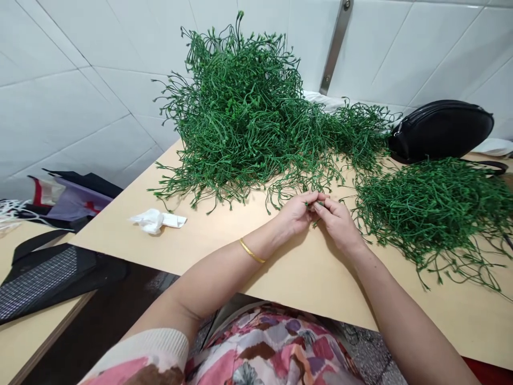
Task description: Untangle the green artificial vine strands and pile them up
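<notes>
My left hand and my right hand meet above the wooden table, fingertips touching. Both are pinched around a small green plastic stem, mostly hidden by the fingers. Behind them rises a tall heap of green artificial stems with small budded tips, its loose strands spreading close to my hands. To the right of my right hand lies a lower pile of the same green stems.
A crumpled white tissue lies at the table's left. A black bag stands at the back right near the tiled wall. Beyond the left edge are dark and purple fabrics and a black checked item on another surface.
</notes>
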`<state>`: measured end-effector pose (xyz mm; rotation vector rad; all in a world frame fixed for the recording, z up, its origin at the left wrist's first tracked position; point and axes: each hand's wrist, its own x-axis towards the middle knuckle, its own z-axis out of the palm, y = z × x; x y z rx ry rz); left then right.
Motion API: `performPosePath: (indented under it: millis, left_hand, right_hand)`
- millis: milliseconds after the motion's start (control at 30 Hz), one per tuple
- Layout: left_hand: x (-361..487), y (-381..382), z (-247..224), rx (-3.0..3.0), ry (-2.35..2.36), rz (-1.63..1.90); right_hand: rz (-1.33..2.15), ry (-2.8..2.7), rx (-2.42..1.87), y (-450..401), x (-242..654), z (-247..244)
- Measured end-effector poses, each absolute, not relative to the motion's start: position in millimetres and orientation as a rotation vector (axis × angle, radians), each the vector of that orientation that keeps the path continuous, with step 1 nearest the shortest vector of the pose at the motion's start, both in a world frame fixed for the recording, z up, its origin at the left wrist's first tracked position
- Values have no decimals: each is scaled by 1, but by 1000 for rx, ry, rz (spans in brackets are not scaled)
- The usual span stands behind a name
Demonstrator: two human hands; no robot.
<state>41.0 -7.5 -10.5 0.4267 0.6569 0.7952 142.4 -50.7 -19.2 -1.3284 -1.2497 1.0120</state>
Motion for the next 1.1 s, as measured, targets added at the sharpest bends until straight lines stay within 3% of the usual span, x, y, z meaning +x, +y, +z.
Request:
performPosePath:
  millis: [100,300,467,667,900,1000,1100]
  left_hand:
    - [38,-1,-9,420,627,720]
    - [30,5,-7,407,530,673]
    - [29,1,-7,726,673,655]
    - [27,1,-3,964,885,798]
    - [30,-1,-4,998,838,840]
    - [29,0,-2,946,827,799]
    - [28,1,-2,918,856,779]
  right_hand:
    - [858,-1517,-1428,-54,148,-15]
    - [918,-2004,-1200,-73,136,7]
    - [537,-1982,-1249,-88,143,30]
    - [-303,-1525,-1812,-101,216,80]
    - [-684,-1311,-2747,-87,296,76]
    - [-892,-1295,-2474,-95,284,72]
    - [-868,-1681,-1915,-100,248,65]
